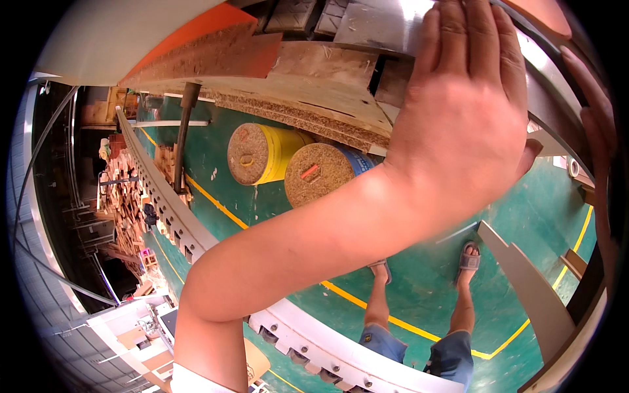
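My left arm crosses the view from the lower left. My left hand (462, 111) is at the upper right, back of the hand toward me, fingers stretched out flat on a shiny metal surface (377, 26). Its thumb points out to the right. In shade at the right rim are dim fingers (593, 98), which look like my right hand; most of it is hidden or cut off. Left of my left hand lies a board (203, 42) with an orange face and rough chipboard edge. A pale panel (98, 33) fills the top left corner.
Below are a yellow bucket (283, 154) and a blue bucket (356, 159) with rough brown tops. A white notched rail (295, 334) curves across the view. My sandalled feet (468, 259) stand on the green floor (419, 301). Wood scraps (123, 203) are piled left; a grey panel (524, 281) leans right.
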A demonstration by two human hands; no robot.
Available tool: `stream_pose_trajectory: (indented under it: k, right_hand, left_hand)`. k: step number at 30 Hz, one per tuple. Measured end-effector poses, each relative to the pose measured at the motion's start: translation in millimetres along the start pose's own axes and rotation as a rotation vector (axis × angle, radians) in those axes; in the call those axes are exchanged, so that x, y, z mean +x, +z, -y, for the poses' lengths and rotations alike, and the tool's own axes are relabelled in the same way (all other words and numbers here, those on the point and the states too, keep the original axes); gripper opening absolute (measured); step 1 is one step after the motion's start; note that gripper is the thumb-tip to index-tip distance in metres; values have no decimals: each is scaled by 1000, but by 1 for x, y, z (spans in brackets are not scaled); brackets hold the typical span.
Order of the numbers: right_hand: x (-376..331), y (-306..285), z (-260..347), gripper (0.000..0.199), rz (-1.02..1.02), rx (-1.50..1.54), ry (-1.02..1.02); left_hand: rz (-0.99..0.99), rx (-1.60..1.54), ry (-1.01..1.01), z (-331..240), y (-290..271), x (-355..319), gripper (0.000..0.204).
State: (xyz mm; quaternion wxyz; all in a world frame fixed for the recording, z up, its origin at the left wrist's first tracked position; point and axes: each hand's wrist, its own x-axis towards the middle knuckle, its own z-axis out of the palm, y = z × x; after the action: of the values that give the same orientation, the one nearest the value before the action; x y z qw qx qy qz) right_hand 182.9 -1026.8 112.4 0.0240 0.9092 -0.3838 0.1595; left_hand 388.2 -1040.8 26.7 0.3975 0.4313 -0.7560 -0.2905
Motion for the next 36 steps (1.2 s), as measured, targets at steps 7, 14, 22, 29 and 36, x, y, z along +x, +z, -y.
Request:
stream_pose_trajectory:
  k: [7,14,22,29,36]
  right_hand:
    - [-2,22,6,33,-109,72,152]
    - [-5,30,10,33,-142,88,200]
    - [-9,36,10,34,-181,135,230]
    - [-7,44,13,34,-212,176,237]
    - [-7,41,10,34,-211,167,249]
  left_hand:
    - [-14,90,2,-3,-5,-4,78]
    - [-39,143,45,-12,9,-14,79]
    - [-51,219,81,-19,15,-21,80]
    - [-58,286,93,-16,10,-22,82]
    - [-66,321,119,-13,6,-16,83]
